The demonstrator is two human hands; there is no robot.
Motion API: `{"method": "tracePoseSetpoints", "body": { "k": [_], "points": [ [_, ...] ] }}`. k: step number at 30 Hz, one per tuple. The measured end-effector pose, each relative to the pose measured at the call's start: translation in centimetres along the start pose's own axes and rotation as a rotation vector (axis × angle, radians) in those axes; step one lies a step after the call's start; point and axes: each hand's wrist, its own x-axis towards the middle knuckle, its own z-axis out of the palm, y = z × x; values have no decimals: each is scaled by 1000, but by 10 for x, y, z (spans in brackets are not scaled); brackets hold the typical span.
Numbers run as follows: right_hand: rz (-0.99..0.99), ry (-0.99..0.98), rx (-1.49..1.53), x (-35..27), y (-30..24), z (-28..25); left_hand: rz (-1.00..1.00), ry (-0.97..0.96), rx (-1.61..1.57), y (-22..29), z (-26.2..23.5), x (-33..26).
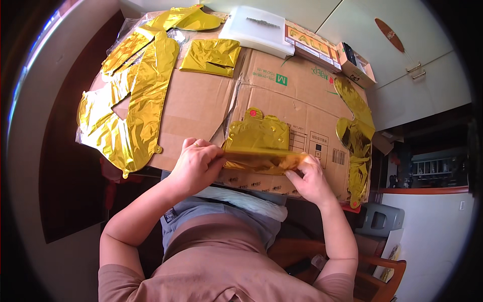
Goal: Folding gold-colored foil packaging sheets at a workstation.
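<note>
Gold foil piece [259,135] near the cardboard's [196,103] front edge. At left, left grip [198,165], fingers closed on the foil's left end; right grip [308,177], pinched at its right end; far right, another foil piece [359,146].

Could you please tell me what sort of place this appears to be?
Probably a room in a home, used as a makeshift workspace: spread cardboard with gold foil pieces on it, and pale cabinet doors with metal handles behind.
</note>
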Motion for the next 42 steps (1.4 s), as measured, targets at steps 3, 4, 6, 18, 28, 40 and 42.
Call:
{"method": "tracePoseSetpoints", "body": {
  "k": [3, 4, 6, 18, 28, 40, 42],
  "points": [
    [171, -69, 83, 4, 0, -1, -190, -9, -56, 4, 3, 5],
    [228, -90, 73, 7, -3, -2, -217, 6, -87, 8, 4, 6],
    [342, -135, 53, 12, -11, -7, -249, 17, -115, 12, 3, 6],
    [276, -41, 69, 3, -9, 2, -140, 16, -13, 17, 3, 3],
    [-329, 201, -257, -10, -1, 7, 269, 91, 2, -2, 9, -13],
    [-495, 163, -264, -12, 8, 13, 414, 100, 128, -3, 4, -10],
    [-485, 151, -240, -12, 6, 11, 421, 80, 145, -8, 8, -12]
  ]
}}
